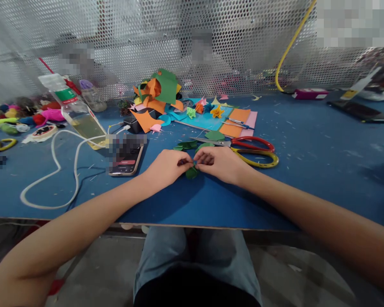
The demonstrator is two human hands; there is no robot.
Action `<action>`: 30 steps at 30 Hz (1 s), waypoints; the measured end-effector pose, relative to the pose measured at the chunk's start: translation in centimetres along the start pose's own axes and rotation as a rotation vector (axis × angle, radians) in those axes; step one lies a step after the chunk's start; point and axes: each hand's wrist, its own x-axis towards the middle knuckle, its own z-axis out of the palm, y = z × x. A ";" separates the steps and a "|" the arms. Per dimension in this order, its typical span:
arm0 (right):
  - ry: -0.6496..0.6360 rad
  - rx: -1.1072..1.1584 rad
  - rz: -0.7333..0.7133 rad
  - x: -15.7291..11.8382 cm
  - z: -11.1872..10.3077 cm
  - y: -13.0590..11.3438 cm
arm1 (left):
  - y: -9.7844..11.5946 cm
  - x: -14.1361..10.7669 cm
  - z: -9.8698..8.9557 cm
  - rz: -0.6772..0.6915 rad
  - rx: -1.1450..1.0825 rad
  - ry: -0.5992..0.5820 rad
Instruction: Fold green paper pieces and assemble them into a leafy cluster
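Observation:
My left hand (168,167) and my right hand (219,163) meet at the middle of the blue table (307,170), both pinching a small green paper piece (191,173) that rests on the surface between the fingertips. Just behind the hands lie more green paper cut-outs (187,145) and another green piece (215,135). Scissors (252,150) with red and yellow handles lie right behind my right hand, blades pointing left.
A phone (126,160) lies left of my left hand, with a white cable (56,170) looping beyond it. A tilted plastic bottle (73,108), a heap of coloured paper (158,96), small folded paper flowers (216,111) and orange and blue sheets (240,117) stand farther back. Perforated metal screen (179,42) closes the far side.

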 end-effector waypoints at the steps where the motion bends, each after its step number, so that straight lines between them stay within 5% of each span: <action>1: 0.002 -0.004 -0.006 0.0 0.0 0.0 | -0.1 0.1 -0.1 0.059 0.094 0.003; 5: 0.001 -0.032 -0.033 0.0 0.1 0.1 | -0.6 0.3 -0.3 0.201 0.249 -0.061; 13: 0.007 -0.053 -0.044 0.0 0.1 -0.2 | 0.1 0.0 -0.5 0.242 0.360 -0.156; 21: 0.024 -0.027 -0.069 0.0 0.4 -0.1 | 0.1 0.1 0.2 0.023 0.170 0.006; 30: 0.002 -0.297 -0.176 -0.4 0.3 -0.2 | -0.3 -0.2 0.0 0.126 0.252 -0.011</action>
